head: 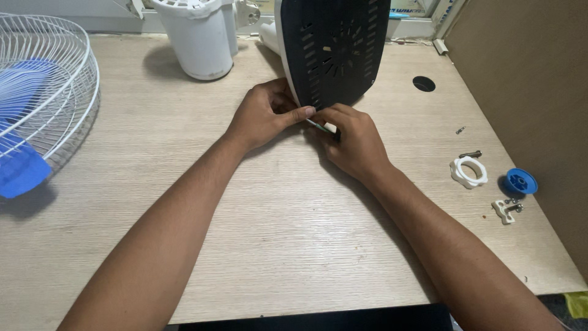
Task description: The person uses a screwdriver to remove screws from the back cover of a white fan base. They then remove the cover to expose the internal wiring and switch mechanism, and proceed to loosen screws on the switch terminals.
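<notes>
A fan base [334,49] stands on its edge at the middle back of the wooden table [282,233], its black slotted underside facing me. My left hand [263,115] grips the lower left rim of the base, thumb pressed on the edge. My right hand [355,144] sits just below the rim and pinches a thin green-tipped piece [318,126] against it; what the piece is cannot be made out.
A white wire fan guard [49,92] with a blue blade [21,165] lies at the left edge. A white motor housing [199,37] stands at the back. At the right lie a white ring nut [468,172], a blue cap [520,181], a white clip [505,210] and loose screws [470,154].
</notes>
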